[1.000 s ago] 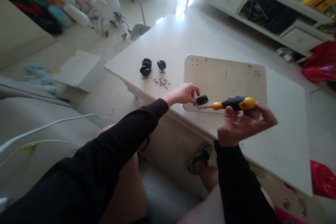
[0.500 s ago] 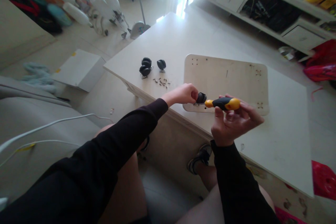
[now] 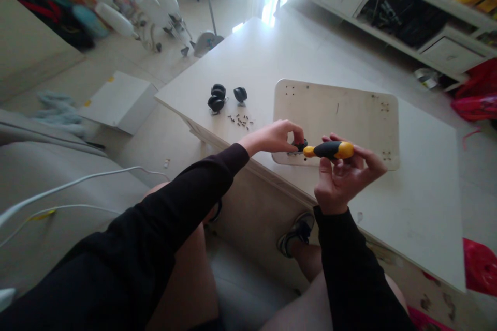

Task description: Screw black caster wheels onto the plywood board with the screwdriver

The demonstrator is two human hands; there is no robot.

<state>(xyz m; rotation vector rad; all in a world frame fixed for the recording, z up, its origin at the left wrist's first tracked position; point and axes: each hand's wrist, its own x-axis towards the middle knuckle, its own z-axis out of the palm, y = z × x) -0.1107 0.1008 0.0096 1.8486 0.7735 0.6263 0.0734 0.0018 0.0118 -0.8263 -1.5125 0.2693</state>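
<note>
Right hand [image 3: 341,178], right of the frame's centre, grasping a screwdriver [image 3: 328,150]; left hand [image 3: 276,137], near the centre, with thumb and finger closed on a caster [image 3: 304,144] at the board's [image 3: 324,119] lower-left corner. Centre-left: screws [image 3: 240,122] beneath three other casters [image 3: 216,104], on the surface [image 3: 419,207].

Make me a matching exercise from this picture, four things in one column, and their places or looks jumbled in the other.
Things:
1. Screwdriver
2. Small screws
3. Board
4. Left hand

Places or looks:
A. Pale, with rounded corners
B. Scattered near three black casters
C. Fingers at a dark caster
D. Held in the right hand

Pairs: 1-D, 2-B, 3-A, 4-C
</note>
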